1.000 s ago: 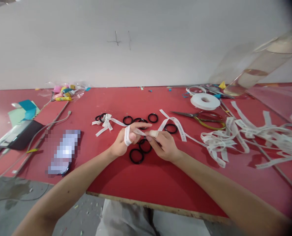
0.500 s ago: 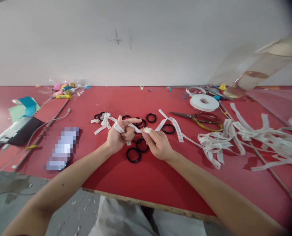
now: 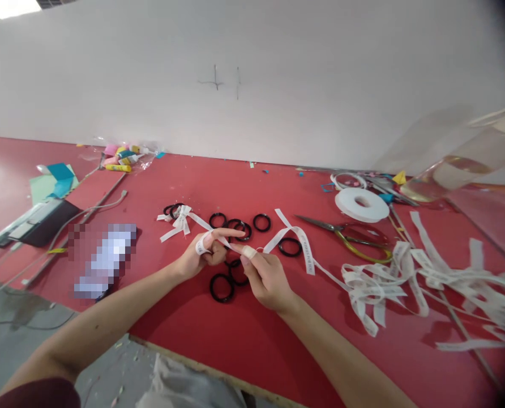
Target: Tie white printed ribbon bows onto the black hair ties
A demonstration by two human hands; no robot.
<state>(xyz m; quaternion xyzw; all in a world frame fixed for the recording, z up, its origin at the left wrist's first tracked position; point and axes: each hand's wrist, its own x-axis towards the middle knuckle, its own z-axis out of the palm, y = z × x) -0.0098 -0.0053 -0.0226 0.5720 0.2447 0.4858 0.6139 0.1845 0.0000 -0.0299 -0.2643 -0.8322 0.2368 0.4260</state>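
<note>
Over black rings (image 3: 222, 300) on the red surface (image 3: 244, 345), a white ribbon (image 3: 201, 245) loops round the left hand (image 3: 197, 256), held by its curled fingers, while the right hand (image 3: 269, 279) pinches it.

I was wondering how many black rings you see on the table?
8 black rings show: two by the white bow, three beyond the left hand and right hand, one beside the looped ribbon, two between the hands. Others may be hidden or overlapping.

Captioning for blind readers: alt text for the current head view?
A left hand and right hand hold a printed white ribbon, looped over the left, above a red table with black rings. Scissors, a white roll and tangled ribbons lie at right.
</note>
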